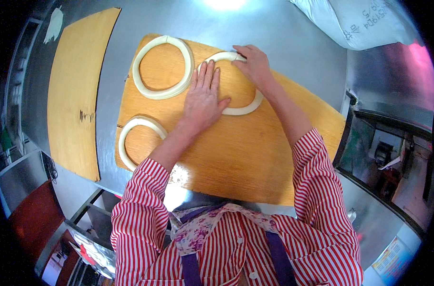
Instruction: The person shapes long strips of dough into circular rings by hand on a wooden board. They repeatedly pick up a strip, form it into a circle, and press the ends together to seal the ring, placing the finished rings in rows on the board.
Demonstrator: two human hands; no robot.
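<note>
A third pale dough ring (241,111) lies under my hands on the wooden board (236,157). My left hand (203,97) rests flat over its left side, fingers stretched out together and thumb apart, hiding that part. At the ring's top right, my right hand (255,66) closes on the dough between thumb and fingers, close to a seam. A larger-looking dough ring (136,69) sits to the left of my left hand, with a seam at its top. Nearer to me is another dough ring (123,145), partly covered by my left forearm.
The board lies on a metal tabletop (293,33). A second wooden board (73,95) with a dark crack stands off to the left. A full white sack (365,24) occupies the far right, and a pale scrap (54,24) lies at the far left.
</note>
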